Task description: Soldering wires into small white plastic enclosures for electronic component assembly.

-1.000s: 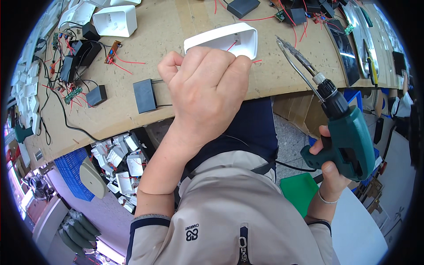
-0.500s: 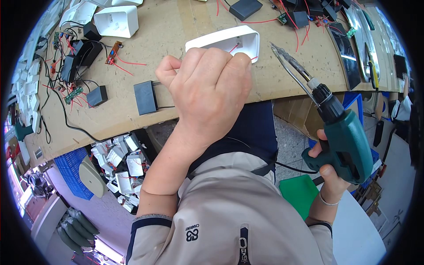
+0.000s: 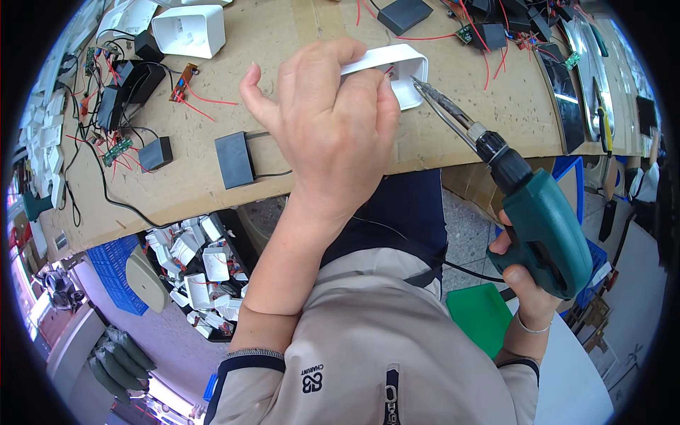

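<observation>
In front of me at the table's edge is a white plastic housing [image 3: 414, 65], its open side towards me and a bit of red wire inside. My left hand [image 3: 329, 117] holds its left side, with one finger at the upper wall and others curled inside; the thumb sticks out to the left. My right hand [image 3: 520, 262] is wrapped round the handle of a green soldering gun [image 3: 556, 234]. Its metal tip [image 3: 425, 88] is at the housing's right opening; whether it touches anything inside is hard to tell. A dark rectangular block [image 3: 234, 159] with two leads lies left of my wrist.
Another white housing [image 3: 190, 32] stands at the far left, near a small circuit board [image 3: 183, 81] with red wires. Black modules and boards [image 3: 127, 92] lie tangled on the left. A dark block [image 3: 405, 14] lies at the back. Below the table, a bin holds white housings [image 3: 200, 290].
My left hand has loosened from a fist, its fingers now at the housing's wall. The housing has shifted slightly right. The soldering gun has moved left and its tip has reached the housing.
</observation>
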A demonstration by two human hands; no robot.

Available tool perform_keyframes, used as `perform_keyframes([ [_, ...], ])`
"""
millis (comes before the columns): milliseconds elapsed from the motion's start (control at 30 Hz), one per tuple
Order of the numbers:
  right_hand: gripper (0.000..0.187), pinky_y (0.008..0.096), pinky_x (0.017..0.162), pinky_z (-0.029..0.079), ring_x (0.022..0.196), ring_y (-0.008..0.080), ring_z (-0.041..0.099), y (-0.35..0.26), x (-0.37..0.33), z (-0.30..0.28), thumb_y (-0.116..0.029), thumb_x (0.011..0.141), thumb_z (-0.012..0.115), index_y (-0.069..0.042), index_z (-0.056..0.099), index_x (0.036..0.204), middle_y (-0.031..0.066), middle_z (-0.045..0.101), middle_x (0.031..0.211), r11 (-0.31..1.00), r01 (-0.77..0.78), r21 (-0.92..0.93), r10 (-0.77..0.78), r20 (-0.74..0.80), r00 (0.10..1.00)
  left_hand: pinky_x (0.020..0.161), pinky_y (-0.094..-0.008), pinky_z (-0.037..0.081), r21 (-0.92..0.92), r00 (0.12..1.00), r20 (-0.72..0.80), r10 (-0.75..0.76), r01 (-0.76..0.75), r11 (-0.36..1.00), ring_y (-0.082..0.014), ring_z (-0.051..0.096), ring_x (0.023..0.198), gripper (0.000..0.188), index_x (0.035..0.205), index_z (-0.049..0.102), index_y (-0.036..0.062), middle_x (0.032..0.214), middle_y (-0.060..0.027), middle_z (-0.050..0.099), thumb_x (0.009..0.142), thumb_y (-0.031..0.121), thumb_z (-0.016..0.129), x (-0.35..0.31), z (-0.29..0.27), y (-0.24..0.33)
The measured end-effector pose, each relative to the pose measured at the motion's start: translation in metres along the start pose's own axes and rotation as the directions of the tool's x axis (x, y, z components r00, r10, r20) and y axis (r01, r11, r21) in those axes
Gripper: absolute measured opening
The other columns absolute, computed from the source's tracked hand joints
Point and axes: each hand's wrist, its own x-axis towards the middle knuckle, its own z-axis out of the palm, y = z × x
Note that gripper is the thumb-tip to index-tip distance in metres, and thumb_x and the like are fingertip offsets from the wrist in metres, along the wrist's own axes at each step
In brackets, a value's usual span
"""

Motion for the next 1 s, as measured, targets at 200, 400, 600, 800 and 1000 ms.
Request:
perform_keyframes([
  [200, 0.074, 0.0254, 0.068, 0.050, 0.075, 0.0155, 0.064, -0.006, 0.009, 0.006, -0.022, 0.067, 0.086, 0.011, 0.051, 0.123, 0.0101, 0.065, 0.086, 0.998, -0.053, 0.030, 0.054, -0.026, 0.998, 0.091, -0.0425, 0.032, -0.034, 1.000, 0.000, -0.011, 0.011, 0.999, -0.0173, 0.056, 0.085, 0.005, 0.073, 0.070, 0.0101, 0.096, -0.0002, 0.063, 0.070, 0.009, 0.072, 0.001, 0.002, 0.000],
  [400, 0.078, 0.0260, 0.068, 0.050, 0.075, 0.0149, 0.064, -0.009, 0.014, 0.006, -0.019, 0.067, 0.085, 0.011, 0.047, 0.128, 0.0095, 0.064, 0.085, 0.997, -0.082, 0.003, 0.082, -0.019, 0.996, 0.083, -0.0352, 0.034, -0.083, 1.000, -0.009, -0.006, 0.005, 0.997, -0.0179, 0.056, 0.085, 0.008, 0.075, 0.071, 0.0068, 0.095, -0.0019, 0.063, 0.067, 0.005, 0.071, 0.002, 0.004, -0.002],
  [600, 0.077, 0.0257, 0.066, 0.050, 0.074, 0.0144, 0.063, -0.011, 0.017, 0.006, -0.016, 0.069, 0.084, 0.010, 0.045, 0.129, 0.0093, 0.064, 0.086, 0.997, -0.077, -0.005, 0.077, -0.016, 0.997, 0.081, -0.0404, 0.032, -0.117, 1.000, -0.012, 0.003, -0.005, 0.993, -0.0226, 0.053, 0.091, 0.008, 0.073, 0.063, 0.0064, 0.099, -0.0027, 0.059, 0.068, 0.008, 0.069, -0.001, 0.008, -0.002],
  [800, 0.077, 0.0260, 0.065, 0.051, 0.074, 0.0148, 0.063, -0.013, 0.023, 0.005, -0.014, 0.069, 0.084, 0.009, 0.044, 0.131, 0.0096, 0.064, 0.086, 0.997, -0.064, -0.045, 0.064, 0.008, 0.998, 0.079, -0.0393, 0.031, -0.121, 0.999, -0.035, 0.008, -0.012, 0.993, -0.0215, 0.053, 0.091, 0.007, 0.073, 0.062, 0.0067, 0.099, -0.0017, 0.059, 0.069, 0.007, 0.067, -0.002, 0.010, -0.003],
  [1000, 0.078, 0.0265, 0.065, 0.051, 0.074, 0.0155, 0.063, -0.013, 0.023, 0.003, -0.011, 0.069, 0.083, 0.009, 0.043, 0.133, 0.0111, 0.065, 0.086, 0.996, -0.036, -0.076, 0.037, 0.011, 0.999, 0.081, -0.0335, 0.033, -0.082, 1.000, -0.029, 0.005, -0.007, 0.997, -0.0169, 0.055, 0.087, 0.008, 0.072, 0.068, 0.0072, 0.095, -0.0013, 0.062, 0.066, 0.005, 0.073, 0.001, 0.007, -0.002],
])
